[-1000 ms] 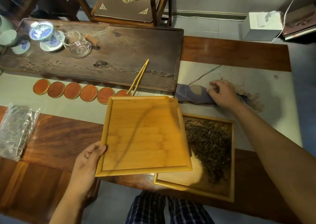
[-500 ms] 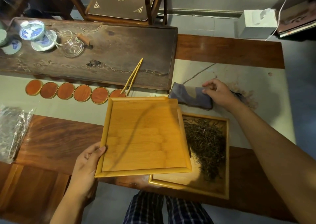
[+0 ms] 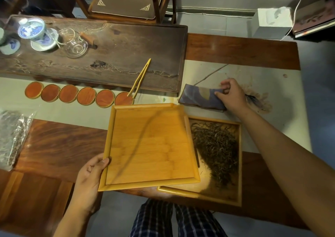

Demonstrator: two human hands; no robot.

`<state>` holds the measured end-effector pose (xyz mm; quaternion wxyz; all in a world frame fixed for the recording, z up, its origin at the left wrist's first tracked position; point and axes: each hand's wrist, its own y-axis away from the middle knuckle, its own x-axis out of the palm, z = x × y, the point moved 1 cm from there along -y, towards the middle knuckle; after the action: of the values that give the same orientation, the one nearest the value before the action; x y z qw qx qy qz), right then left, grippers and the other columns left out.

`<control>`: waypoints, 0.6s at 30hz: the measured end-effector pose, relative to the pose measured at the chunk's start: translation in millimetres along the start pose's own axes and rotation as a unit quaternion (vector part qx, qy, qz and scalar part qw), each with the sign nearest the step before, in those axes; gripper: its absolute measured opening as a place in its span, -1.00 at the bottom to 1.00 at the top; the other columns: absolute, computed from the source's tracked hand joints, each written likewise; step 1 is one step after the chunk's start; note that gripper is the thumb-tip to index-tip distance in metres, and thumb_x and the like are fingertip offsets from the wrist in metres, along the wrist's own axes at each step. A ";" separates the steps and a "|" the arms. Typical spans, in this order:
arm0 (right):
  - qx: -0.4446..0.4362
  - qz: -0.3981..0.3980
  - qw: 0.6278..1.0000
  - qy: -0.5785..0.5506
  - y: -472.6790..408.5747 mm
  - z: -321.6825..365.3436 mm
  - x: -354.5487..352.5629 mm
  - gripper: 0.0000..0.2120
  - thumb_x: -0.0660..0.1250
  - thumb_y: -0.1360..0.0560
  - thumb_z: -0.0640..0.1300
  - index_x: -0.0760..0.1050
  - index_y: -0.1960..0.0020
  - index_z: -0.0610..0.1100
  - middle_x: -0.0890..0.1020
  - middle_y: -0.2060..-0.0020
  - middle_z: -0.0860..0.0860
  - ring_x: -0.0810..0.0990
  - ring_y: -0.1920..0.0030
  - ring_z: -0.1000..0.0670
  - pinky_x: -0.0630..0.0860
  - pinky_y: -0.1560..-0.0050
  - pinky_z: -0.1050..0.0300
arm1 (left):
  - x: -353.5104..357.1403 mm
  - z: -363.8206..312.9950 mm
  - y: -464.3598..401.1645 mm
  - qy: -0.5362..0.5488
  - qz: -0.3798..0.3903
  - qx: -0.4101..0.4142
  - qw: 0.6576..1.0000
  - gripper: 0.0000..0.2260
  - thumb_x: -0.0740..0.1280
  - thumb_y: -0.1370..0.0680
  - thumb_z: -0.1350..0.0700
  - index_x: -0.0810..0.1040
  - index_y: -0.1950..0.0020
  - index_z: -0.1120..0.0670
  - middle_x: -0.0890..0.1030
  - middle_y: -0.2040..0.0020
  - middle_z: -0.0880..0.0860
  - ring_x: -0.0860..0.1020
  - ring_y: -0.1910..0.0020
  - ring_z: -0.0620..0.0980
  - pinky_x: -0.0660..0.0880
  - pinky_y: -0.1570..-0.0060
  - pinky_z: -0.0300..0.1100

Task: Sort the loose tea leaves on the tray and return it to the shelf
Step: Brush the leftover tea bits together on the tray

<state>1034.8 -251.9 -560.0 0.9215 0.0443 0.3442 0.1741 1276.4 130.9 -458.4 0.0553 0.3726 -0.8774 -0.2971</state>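
Left hand (image 3: 90, 175): grips the near-left corner of an empty square bamboo tray (image 3: 150, 146), thumb over the rim, fingers beneath; tray held raised and overlapping the left edge of a second square bamboo tray (image 3: 240, 164) resting on the table.

Loose dark tea leaves (image 3: 215, 149): heaped in the second tray, mass running from far-left to near-right, at roughly 3 o'clock from the held tray.

Right hand (image 3: 231, 95): at about 12 o'clock from the leaves, just beyond that tray's far rim. Fingers curled, pinching the right end of a folded blue-grey cloth (image 3: 199, 98) lying on the pale table runner (image 3: 272, 84). Cloth's long axis roughly 9-to-3 o'clock.

Judgement: right hand nearer the leaves; sorting not yet under way; next move likely turns on bringing the cloth or hand toward 6 o'clock, over the rim.

Pale bamboo tongs (image 3: 139, 78): well apart at 10 o'clock from the leaves, untouched.
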 end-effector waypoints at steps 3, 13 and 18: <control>-0.005 -0.072 0.997 0.038 18.5 22.3 -11.0 -0.73 0.34 -0.51 -0.11 0.44 -0.15 -0.21 0.52 -0.07 -0.16 0.53 -0.01 -0.08 0.53 -0.04 -0.01 | -3.9 1.2 -1.3 -0.016 0.012 0.013 1.000 -0.79 0.20 -0.61 0.22 0.60 -0.13 0.16 0.73 0.12 0.01 0.68 0.19 -0.11 0.58 0.24 -0.36; 0.044 0.061 0.986 -0.147 188.6 111.7 36.6 -0.78 0.11 -0.62 0.05 0.50 -0.10 0.03 0.60 0.03 0.14 0.54 0.03 0.26 0.44 0.12 0.45 | -38.4 -17.9 -13.5 0.024 0.034 0.044 0.998 -0.79 0.23 -0.60 0.23 0.66 -0.02 0.05 0.73 0.12 0.01 0.68 0.21 -0.13 0.58 0.26 -0.33; 0.050 0.000 0.984 -0.172 235.5 151.4 88.4 -0.85 0.23 -0.58 0.01 0.51 -0.10 0.03 0.61 0.05 0.16 0.57 0.11 0.26 0.48 0.16 0.34 | -100.6 -27.9 -39.0 0.007 0.056 0.051 0.997 -0.80 0.25 -0.59 0.22 0.66 -0.01 0.05 0.73 0.14 0.04 0.67 0.26 -0.10 0.56 0.30 -0.34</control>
<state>1126.9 5.3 -452.4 0.9637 0.1199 0.1887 0.1462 1381.5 165.2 -445.0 0.0588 0.3268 -0.9105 -0.2464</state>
